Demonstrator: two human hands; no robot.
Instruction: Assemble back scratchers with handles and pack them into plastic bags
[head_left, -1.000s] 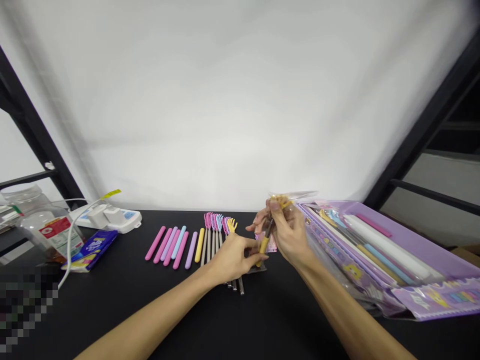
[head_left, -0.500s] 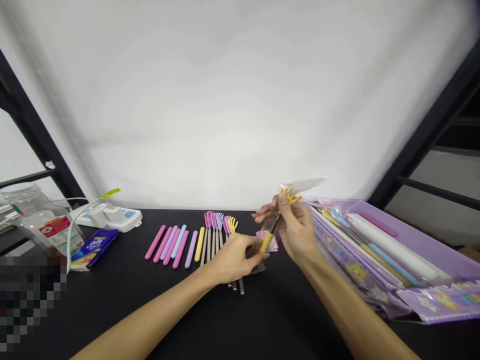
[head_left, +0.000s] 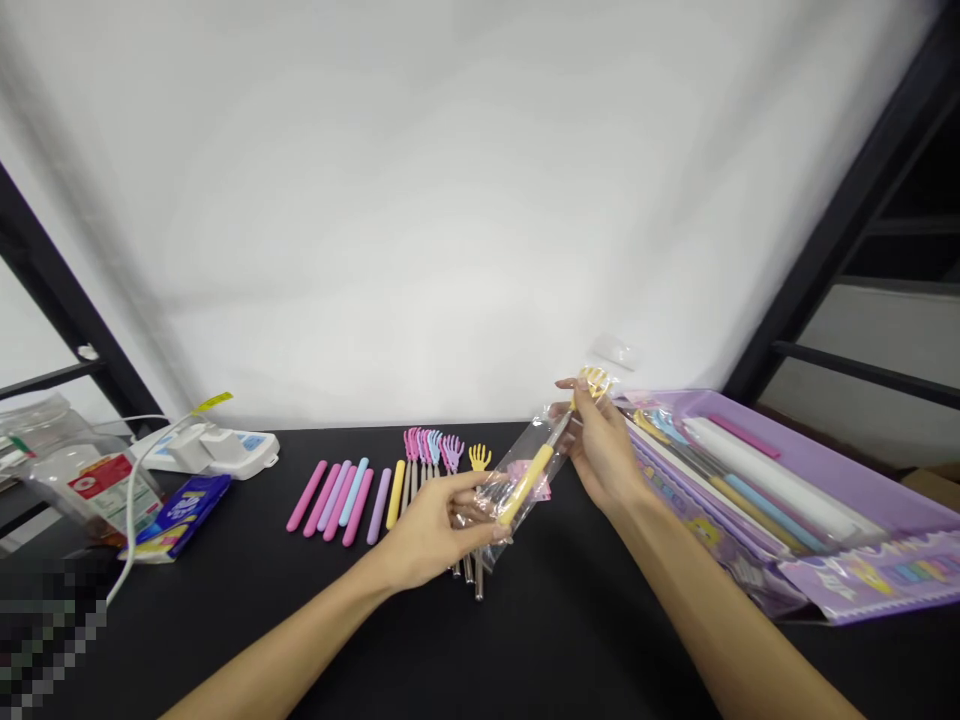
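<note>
Both hands hold a yellow back scratcher with a metal rod and a hand-shaped head, inside a clear plastic bag. It slants up to the right over the black table. My left hand is closed around the bag at the handle end. Near the scratcher's head, my right hand pinches the bag and the yellow claw. Left of and beneath my left hand lie several back scratchers with pink, blue, purple and yellow heads, their rods partly hidden. A row of loose coloured handles lies farther left.
On the right stands a purple box holding bagged scratchers and a white tube. At the left are a power strip with a white cable, a clear plastic jar and a blue packet. A white wall rises behind the table.
The bagged scratcher has turned so its handle and claw show more plainly. My hands have moved slightly apart, the left one down and left, and the view has shifted a little.
</note>
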